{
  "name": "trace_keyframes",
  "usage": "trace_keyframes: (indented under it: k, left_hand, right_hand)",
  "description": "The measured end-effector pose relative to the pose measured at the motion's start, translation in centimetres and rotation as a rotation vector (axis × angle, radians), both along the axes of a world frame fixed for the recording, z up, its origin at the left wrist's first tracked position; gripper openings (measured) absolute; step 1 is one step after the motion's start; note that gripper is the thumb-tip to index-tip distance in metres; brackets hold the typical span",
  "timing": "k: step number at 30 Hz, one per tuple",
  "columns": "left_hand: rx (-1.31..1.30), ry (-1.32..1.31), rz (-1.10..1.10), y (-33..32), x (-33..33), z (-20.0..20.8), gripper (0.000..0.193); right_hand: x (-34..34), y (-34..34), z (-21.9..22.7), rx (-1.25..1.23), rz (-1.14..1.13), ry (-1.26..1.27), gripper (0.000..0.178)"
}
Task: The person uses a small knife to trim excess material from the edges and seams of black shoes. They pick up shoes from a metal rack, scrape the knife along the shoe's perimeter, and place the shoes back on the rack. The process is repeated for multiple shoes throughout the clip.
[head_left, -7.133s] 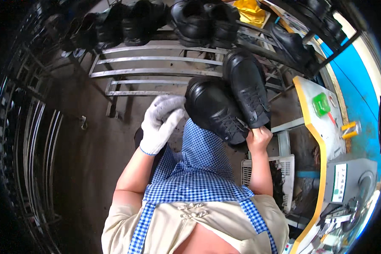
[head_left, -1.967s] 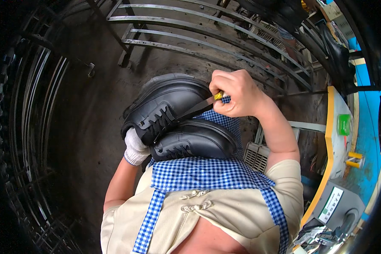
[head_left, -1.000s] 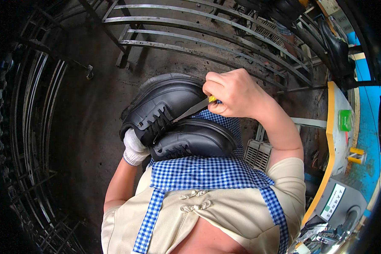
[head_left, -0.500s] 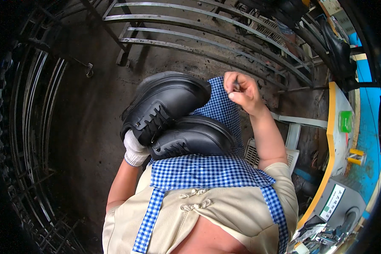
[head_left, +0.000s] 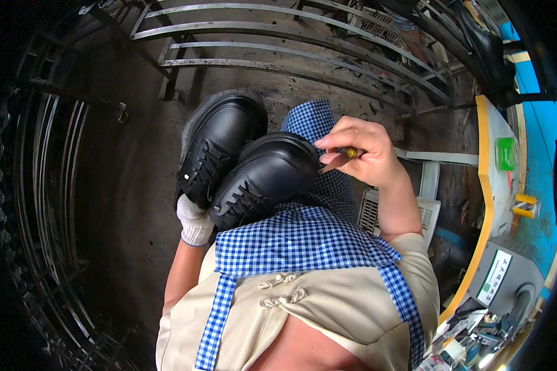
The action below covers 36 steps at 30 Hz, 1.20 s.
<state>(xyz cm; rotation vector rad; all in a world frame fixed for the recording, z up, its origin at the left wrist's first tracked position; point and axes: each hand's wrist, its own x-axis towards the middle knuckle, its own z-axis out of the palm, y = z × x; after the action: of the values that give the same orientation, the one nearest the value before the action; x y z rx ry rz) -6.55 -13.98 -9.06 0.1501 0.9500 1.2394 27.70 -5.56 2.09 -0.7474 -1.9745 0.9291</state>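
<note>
The outer shoe [head_left: 223, 137] and the inner shoe [head_left: 265, 180], both black and laced, lie side by side over the lap, toes pointing away from the body, laces facing up. The white-gloved left hand [head_left: 193, 217] sits at their heel ends, apparently so that one hand can steady the pair and leave the other free. Its grip seems closed on the shoes, though the fingers are hidden behind them — how they are hooked, I cannot tell.

The bare right hand [head_left: 358, 152] is beside the inner shoe's toe. Its grip is pinched around the yellow handle [head_left: 351, 152] of a short blade [head_left: 335, 162], fingers bent and thumb below. The blade slants toward the toe, probably to put its tip within easy reach of the sole edge; whether it touches is unclear.

Below the shoes spreads a blue checked apron [head_left: 291, 238] — likely there to shield clothing. Well apart, a green box [head_left: 505, 154] rests on the tabletop [head_left: 499, 193].
</note>
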Motion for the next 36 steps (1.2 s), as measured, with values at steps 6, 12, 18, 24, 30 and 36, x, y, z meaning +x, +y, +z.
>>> trace_keyframes:
  k: [6,12,18,24,30,36]
  left_hand:
    - [0.356,0.853,-0.309,-0.6,-0.6,-1.5,0.043]
    - [0.0,0.237,-0.094,0.0,0.0,-1.0,0.046]
    - [0.037,0.132,-0.081,-0.4,-0.6,-1.8,0.045]
    - [0.156,0.33,-0.184,-0.7,-1.3,-3.1,0.046]
    - [0.308,-0.093,-0.235,-0.5,-2.0,-3.3,0.039]
    - [0.314,-0.183,-0.172,-0.6,-2.7,-3.8,0.039]
  right_hand:
    - [-0.7,0.2,1.5,0.145,0.023,-0.213,0.032]
    - [-1.2,0.6,5.6,0.231,0.155,-0.574,0.016]
    - [-2.4,1.0,5.6,0.276,0.199,-0.738,0.018]
    - [-2.3,0.9,4.0,0.242,0.122,-0.674,0.018]
    - [-0.4,1.4,0.3,-0.039,0.1,-0.2,0.017]
    - [1.2,0.3,-3.7,-0.389,0.049,0.062,0.014]
